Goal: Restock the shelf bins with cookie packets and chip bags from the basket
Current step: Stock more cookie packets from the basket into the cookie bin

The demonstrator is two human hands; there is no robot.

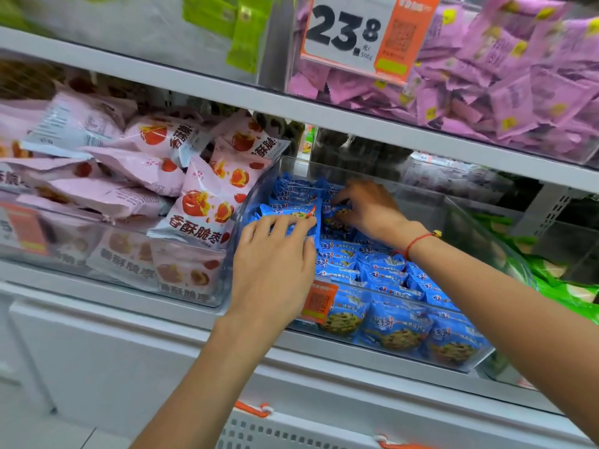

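Note:
A clear plastic shelf bin (pixel 479 359) holds several blue cookie packets (pixel 385 273), lying in rows and stacked at the back. My left hand (pixel 275 264) reaches over the bin's left wall, and its fingers curl over a blue packet (pixel 293 212) at the back left. My right hand (pixel 366 209) is deeper in the bin, its fingers pinching another blue packet (pixel 338 218) beside the first. A red string bracelet sits on my right wrist. The basket is out of view.
Left of the blue bin stands a bin of pink snack bags (pixel 207 202). Green bags (pixel 564 286) fill the bin at right. The shelf above carries purple packets (pixel 505 79), green packets and a 23.8 price tag (pixel 353 34). A white shelf edge (pixel 324 367) runs below.

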